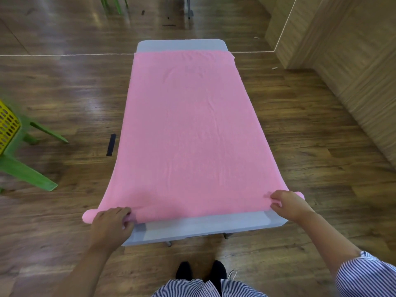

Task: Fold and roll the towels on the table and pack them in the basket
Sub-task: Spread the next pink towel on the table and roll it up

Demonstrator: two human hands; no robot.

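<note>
A long pink towel [184, 129] lies flat along the grey table [192, 227], covering most of its top. Its near end is turned into a thin roll across the table's width, with both ends sticking out past the table's sides. My left hand [111, 224] grips the roll near its left end, fingers curled round it. My right hand [288, 203] pinches the roll near its right end. A yellow perforated basket [7, 127] shows at the left edge, resting on a green stool.
The green stool [25, 168] stands on the wooden floor to the left. A dark strip [111, 144] lies on the floor beside the table. A wooden wall [353, 61] runs along the right. My feet are just below the table's near edge.
</note>
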